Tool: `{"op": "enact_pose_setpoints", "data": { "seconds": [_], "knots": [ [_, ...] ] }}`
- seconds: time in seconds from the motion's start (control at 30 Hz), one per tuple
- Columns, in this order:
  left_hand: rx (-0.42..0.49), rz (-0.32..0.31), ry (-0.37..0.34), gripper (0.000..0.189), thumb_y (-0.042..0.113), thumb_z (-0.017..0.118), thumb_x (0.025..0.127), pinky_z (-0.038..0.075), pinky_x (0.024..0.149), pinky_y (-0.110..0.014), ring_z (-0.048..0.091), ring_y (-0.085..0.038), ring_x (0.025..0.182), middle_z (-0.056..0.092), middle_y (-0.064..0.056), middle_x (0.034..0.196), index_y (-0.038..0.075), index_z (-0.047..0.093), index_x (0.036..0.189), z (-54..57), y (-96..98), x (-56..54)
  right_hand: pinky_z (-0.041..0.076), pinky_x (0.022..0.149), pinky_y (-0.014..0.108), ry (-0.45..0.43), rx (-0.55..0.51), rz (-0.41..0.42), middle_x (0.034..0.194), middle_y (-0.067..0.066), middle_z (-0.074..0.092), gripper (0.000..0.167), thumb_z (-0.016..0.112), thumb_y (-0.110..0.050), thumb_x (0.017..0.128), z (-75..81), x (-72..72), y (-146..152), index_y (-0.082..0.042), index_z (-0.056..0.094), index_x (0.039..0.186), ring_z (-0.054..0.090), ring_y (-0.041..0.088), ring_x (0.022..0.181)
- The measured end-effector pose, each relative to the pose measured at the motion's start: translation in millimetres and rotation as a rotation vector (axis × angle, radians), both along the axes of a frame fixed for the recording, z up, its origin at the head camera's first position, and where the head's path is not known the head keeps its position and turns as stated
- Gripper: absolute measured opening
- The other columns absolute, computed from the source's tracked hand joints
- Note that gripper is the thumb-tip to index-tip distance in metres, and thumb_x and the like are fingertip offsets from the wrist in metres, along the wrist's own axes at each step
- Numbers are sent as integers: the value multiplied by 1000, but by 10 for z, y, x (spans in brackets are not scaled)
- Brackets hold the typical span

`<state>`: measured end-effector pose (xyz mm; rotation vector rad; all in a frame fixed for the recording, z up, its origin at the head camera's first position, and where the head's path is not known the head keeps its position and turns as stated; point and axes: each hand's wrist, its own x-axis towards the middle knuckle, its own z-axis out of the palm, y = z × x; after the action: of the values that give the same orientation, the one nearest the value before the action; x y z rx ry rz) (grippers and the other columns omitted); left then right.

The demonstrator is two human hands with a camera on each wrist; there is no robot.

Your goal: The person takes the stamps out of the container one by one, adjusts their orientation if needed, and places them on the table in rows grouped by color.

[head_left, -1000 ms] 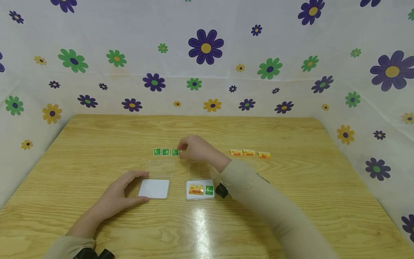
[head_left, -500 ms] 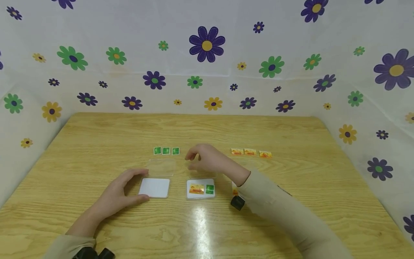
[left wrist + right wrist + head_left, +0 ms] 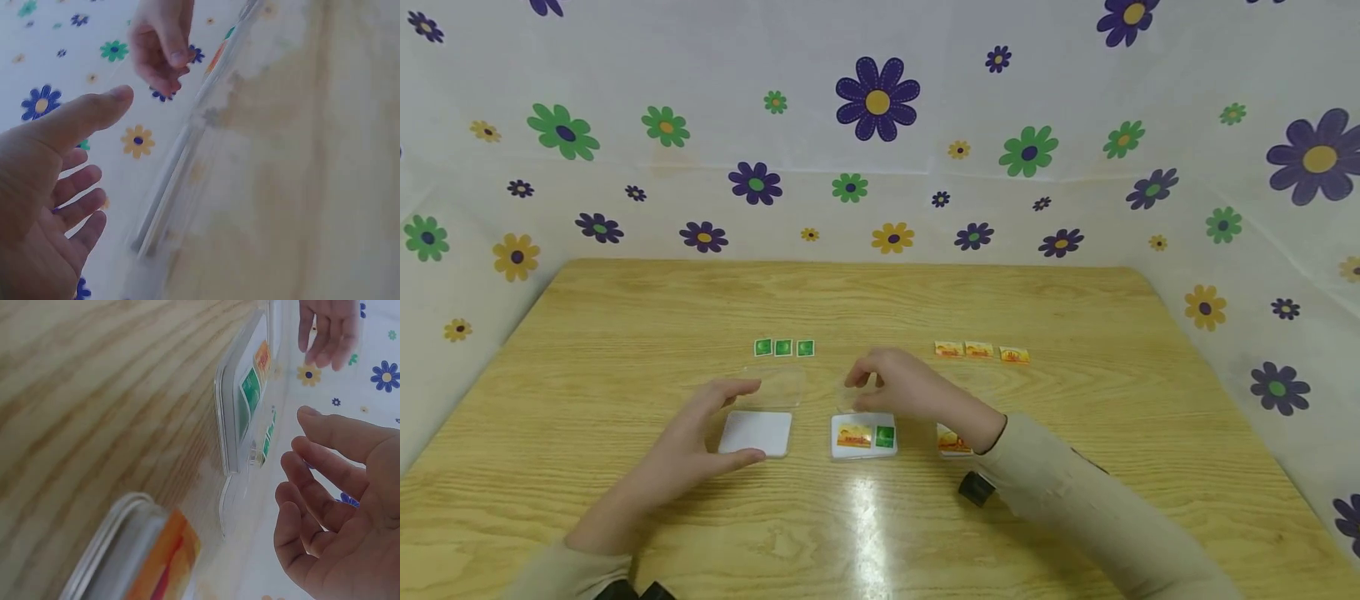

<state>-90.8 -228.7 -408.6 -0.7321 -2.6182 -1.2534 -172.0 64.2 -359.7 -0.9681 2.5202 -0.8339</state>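
A blank white card in a clear flat case [image 3: 756,435] lies beside my left hand [image 3: 677,442]. That hand is spread, thumb and fingers apart and straight, holding nothing. My right hand [image 3: 898,385] hovers just above the middle case [image 3: 842,454], with its fingers loosely bent and nothing between them in the right wrist view. On the middle case's white card sit an orange sticker [image 3: 854,435] and a green sticker [image 3: 885,437]. Another case with an orange picture [image 3: 953,440] lies partly hidden under my right wrist.
Three small green stickers [image 3: 783,347] lie in a row at the back. Three orange stickers [image 3: 979,349] lie farther right. A clear open lid [image 3: 782,387] lies flat behind the left case. A flowered cloth [image 3: 700,100] rises behind the wooden table [image 3: 662,308].
My right hand has drawn back from the green stickers toward the middle case, uncovering part of the right case. My left hand has shifted slightly right over the white card.
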Motion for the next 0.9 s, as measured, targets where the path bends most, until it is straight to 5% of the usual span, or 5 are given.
{"op": "enact_pose_setpoints", "data": {
  "seconds": [0.23, 0.43, 0.67, 0.9],
  "knots": [
    [101, -59, -32, 83, 14, 86, 71, 35, 106, -29, 40, -23, 125, 41, -9, 138, 8, 41, 140, 49, 379, 43, 50, 78, 31, -27, -11, -8, 103, 6, 66, 22, 73, -14, 85, 38, 76, 66, -5, 69, 105, 59, 20, 93],
    [161, -40, -193, 80, 13, 83, 75, 38, 104, -43, 45, -30, 123, 44, -15, 135, 0, 38, 139, 27, 698, 89, 49, 79, 32, -36, -7, -23, 102, 4, 66, 21, 74, -13, 84, 33, 106, 114, -6, 70, 104, 57, 20, 91],
    [262, 17, -367, 80, 0, 80, 74, 34, 106, -28, 38, -29, 131, 37, -17, 140, -3, 35, 141, -28, 976, 171, 49, 75, 29, -33, 12, -30, 101, 4, 65, 22, 75, -13, 83, 5, 110, 158, -7, 70, 104, 57, 20, 87],
    [287, 56, -393, 81, -8, 76, 74, 31, 105, -22, 35, -27, 133, 36, -17, 140, -4, 33, 142, -92, 1072, 172, 48, 75, 28, -23, 21, -20, 100, 2, 65, 22, 75, -15, 84, -13, 110, 173, -8, 70, 104, 57, 18, 87]
  ]
}}
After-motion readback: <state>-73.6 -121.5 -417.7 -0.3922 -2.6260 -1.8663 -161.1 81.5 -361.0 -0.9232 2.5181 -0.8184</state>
